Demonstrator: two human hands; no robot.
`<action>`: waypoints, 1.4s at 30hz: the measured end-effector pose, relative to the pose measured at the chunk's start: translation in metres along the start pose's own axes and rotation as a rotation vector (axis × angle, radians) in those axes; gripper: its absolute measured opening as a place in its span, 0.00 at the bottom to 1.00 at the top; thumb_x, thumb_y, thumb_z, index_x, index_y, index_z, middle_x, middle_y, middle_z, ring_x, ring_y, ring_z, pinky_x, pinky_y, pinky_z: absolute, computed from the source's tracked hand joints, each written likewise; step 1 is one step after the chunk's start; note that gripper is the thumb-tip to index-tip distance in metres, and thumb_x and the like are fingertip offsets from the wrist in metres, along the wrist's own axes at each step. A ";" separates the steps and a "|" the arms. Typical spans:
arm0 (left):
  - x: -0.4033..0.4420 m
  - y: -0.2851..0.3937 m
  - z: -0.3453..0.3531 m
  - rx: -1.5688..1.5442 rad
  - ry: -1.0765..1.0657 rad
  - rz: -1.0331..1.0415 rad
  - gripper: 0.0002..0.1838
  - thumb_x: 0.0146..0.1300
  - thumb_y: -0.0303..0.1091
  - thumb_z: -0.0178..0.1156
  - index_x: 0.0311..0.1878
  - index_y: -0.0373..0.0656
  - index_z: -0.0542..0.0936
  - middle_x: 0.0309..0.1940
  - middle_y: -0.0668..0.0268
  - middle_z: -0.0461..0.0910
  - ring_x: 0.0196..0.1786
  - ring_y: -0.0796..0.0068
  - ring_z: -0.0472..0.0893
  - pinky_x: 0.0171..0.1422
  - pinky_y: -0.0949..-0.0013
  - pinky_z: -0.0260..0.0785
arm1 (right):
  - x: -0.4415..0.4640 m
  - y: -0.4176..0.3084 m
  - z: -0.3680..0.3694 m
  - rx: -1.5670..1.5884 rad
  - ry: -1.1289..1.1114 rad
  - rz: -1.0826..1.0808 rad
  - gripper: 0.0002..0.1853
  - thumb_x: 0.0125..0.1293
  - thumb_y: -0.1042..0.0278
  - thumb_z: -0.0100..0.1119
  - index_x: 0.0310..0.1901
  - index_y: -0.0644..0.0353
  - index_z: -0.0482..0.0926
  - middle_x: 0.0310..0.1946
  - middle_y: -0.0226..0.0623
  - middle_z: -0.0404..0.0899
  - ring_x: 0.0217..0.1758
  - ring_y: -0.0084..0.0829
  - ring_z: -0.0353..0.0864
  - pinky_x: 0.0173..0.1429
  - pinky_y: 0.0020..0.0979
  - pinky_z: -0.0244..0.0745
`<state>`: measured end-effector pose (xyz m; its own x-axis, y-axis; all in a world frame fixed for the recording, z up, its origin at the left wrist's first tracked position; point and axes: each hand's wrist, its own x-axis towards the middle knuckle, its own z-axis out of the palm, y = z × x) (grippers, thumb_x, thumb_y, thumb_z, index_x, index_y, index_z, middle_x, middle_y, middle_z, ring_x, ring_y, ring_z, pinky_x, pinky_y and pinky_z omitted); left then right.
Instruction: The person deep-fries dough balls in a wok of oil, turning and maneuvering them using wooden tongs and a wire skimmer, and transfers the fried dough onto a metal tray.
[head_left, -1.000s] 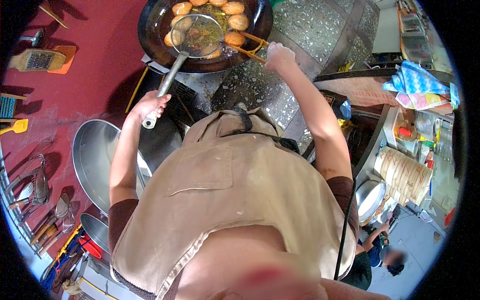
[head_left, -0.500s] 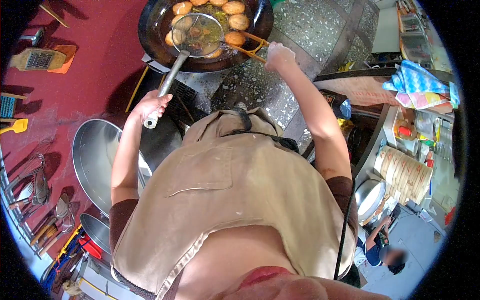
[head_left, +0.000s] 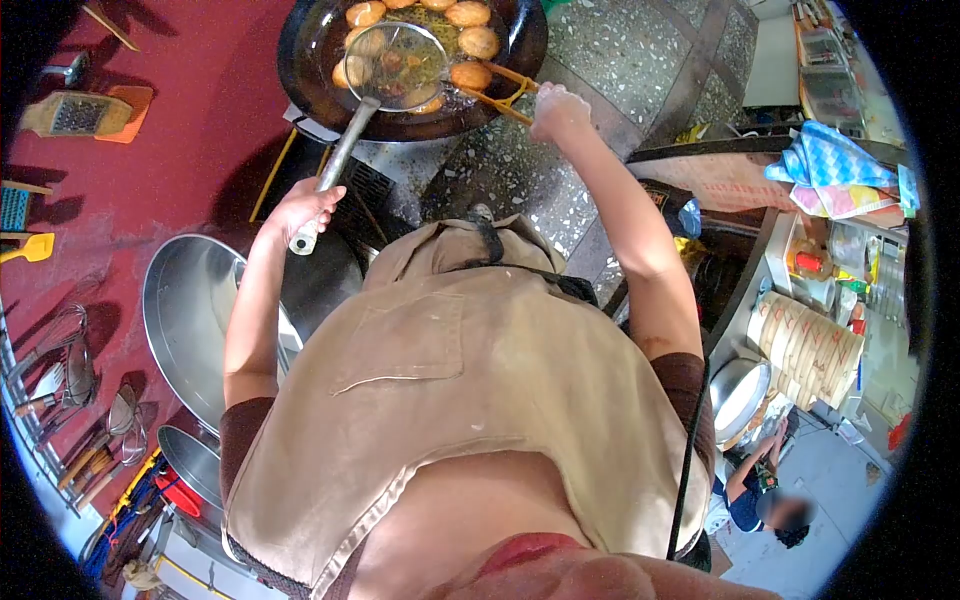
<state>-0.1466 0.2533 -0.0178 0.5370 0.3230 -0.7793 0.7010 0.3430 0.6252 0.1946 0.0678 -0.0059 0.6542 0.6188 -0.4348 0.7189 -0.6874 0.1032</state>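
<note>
In head view, shows browned pieces (head_left: pixel 479 42) in the wok (head_left: pixel 520 58), far centre. Appears well coloured; with none seen lifted out. Grips strainer (head_left: pixel 350 145) by handle in left hand (head_left: pixel 305 207), fingers closed, mesh over pieces. Holds tongs (head_left: pixel 509 76) in right hand (head_left: pixel 560 112), prongs spread about near-right piece (head_left: pixel 470 75); cannot tell whether pinching.

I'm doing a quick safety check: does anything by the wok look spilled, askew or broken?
Nothing clearly stands out: the browned pieces lie inside the wok, and the strainer and tongs look intact. Dark bits show through the strainer, too small to identify.
</note>
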 end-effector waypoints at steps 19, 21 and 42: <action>-0.002 -0.001 0.005 -0.044 0.025 0.015 0.16 0.57 0.37 0.63 0.30 0.45 0.64 0.18 0.74 0.66 0.15 0.86 0.65 0.15 0.79 0.60 | -0.002 0.000 -0.004 -0.011 -0.004 -0.004 0.32 0.46 0.60 0.66 0.55 0.61 0.69 0.54 0.39 0.72 0.56 0.38 0.74 0.53 0.41 0.74; -0.002 -0.001 0.005 -0.027 0.028 0.016 0.16 0.57 0.37 0.63 0.30 0.45 0.64 0.18 0.74 0.66 0.15 0.85 0.65 0.15 0.79 0.60 | -0.003 -0.001 -0.005 -0.012 -0.010 -0.005 0.32 0.46 0.60 0.66 0.55 0.61 0.69 0.54 0.40 0.72 0.56 0.38 0.74 0.53 0.41 0.74; -0.006 -0.004 0.015 0.014 0.090 0.043 0.13 0.58 0.36 0.61 0.31 0.43 0.65 0.17 0.73 0.66 0.15 0.84 0.65 0.15 0.77 0.59 | -0.002 0.001 -0.004 0.005 -0.031 0.010 0.35 0.44 0.60 0.68 0.56 0.61 0.68 0.55 0.40 0.71 0.56 0.39 0.73 0.54 0.41 0.73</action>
<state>-0.1458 0.2366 -0.0168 0.5225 0.4154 -0.7446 0.6852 0.3152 0.6566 0.1950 0.0671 -0.0008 0.6537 0.5998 -0.4614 0.7112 -0.6953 0.1037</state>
